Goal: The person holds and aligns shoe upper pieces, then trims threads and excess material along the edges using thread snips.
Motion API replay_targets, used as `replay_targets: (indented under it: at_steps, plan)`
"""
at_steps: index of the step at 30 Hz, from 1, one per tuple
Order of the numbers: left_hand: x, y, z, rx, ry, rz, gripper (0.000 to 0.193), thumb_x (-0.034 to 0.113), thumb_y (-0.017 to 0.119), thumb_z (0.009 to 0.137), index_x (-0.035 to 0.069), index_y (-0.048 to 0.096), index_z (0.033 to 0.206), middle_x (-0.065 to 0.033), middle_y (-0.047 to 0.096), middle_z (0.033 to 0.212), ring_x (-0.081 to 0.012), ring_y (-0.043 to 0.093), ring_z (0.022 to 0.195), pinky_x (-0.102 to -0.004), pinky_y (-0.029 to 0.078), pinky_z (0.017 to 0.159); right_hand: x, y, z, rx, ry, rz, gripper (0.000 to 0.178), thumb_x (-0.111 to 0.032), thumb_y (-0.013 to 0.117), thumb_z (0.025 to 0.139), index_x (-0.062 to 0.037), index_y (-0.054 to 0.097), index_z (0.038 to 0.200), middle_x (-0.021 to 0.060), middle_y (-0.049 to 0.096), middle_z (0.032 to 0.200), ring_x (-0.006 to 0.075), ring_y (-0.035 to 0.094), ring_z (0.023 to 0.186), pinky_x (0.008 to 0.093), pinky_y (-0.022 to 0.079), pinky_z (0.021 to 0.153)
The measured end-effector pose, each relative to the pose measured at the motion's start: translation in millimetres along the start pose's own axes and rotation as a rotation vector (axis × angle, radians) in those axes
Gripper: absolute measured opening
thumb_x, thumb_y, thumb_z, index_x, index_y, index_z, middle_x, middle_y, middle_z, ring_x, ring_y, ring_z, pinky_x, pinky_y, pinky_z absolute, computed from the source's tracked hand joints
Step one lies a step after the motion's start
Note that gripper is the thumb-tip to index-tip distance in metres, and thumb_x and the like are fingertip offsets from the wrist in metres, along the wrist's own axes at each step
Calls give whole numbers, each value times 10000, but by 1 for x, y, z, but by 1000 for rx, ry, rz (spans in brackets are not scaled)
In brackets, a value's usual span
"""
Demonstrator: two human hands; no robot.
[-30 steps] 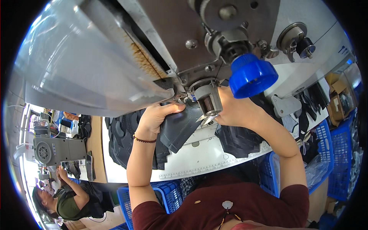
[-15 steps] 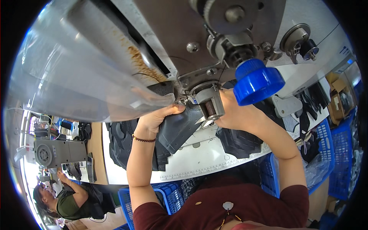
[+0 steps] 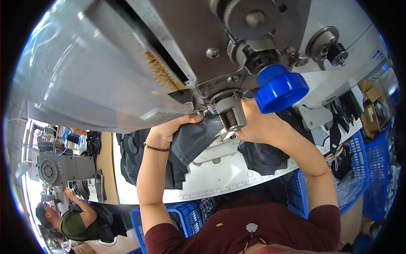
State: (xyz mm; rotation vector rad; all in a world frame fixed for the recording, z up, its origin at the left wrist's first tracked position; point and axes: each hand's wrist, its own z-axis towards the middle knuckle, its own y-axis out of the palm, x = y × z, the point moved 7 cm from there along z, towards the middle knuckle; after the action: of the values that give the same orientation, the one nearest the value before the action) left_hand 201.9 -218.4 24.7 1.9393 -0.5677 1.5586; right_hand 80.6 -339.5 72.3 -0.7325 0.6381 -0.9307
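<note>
Under the head of a sewing machine (image 3: 198,38), a dark grey leather-like piece (image 3: 196,137) with a stitched line lies at the needle area. My left hand (image 3: 172,128) pinches its left edge, thumb on top. My right hand (image 3: 261,122) is closed just right of the needle area, its fingertips partly hidden behind a metal cylinder (image 3: 230,112). Pointed metal blades, apparently thread snips (image 3: 223,132), stick out from beneath that hand. Stacks of dark cut pieces lie left (image 3: 133,154) and right (image 3: 262,158) on the white table (image 3: 224,186).
A clear curved shield (image 3: 84,93) and a blue knob (image 3: 281,89) hang close above my hands. Blue baskets (image 3: 359,163) stand right, another blue basket (image 3: 186,218) below the table. A co-worker (image 3: 80,220) sits at the left near another machine (image 3: 67,168).
The grey piece has turned slightly and shifted left and away from me at its lower end. My left hand and forearm have moved a little left; my right hand stays nearly in place.
</note>
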Motion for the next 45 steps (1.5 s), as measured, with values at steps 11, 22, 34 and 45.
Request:
replay_targets:
  at_steps: [11, 22, 34, 45]
  plan:
    - [-1, -2, 2, 21, -29, -11, 318, -41, 722, 600, -5, 589, 887, -73, 603, 856, -169, 584, 765, -270, 503, 704, 2, 2, -1, 4, 21, -10, 265, -147, 589, 723, -41, 536, 960, 124, 504, 1008, 175, 604, 725, 278, 493, 512]
    - [-3, -7, 3, 72, -51, 24, 350, -56, 710, 615, 8, 570, 929, -70, 588, 888, -170, 579, 795, -268, 508, 719, 3, -1, -1, -38, 64, -1, 319, -129, 607, 685, -52, 535, 987, 127, 507, 1027, 186, 607, 771, 295, 501, 525]
    - [-6, -6, 1, 47, -132, -4, 335, -53, 693, 627, 2, 569, 934, -81, 596, 889, -177, 580, 809, -277, 508, 727, 4, 0, 0, -37, 27, -8, 385, -119, 636, 635, -50, 531, 999, 115, 511, 1016, 191, 605, 752, 291, 500, 518]
    - [-10, -5, 1, 29, -167, -14, 288, -35, 670, 655, 1, 572, 924, -62, 590, 882, -157, 567, 796, -256, 499, 711, 33, -59, -54, 284, 14, 73, 199, -57, 680, 647, -37, 634, 840, 88, 623, 867, 201, 619, 690, 292, 492, 535]
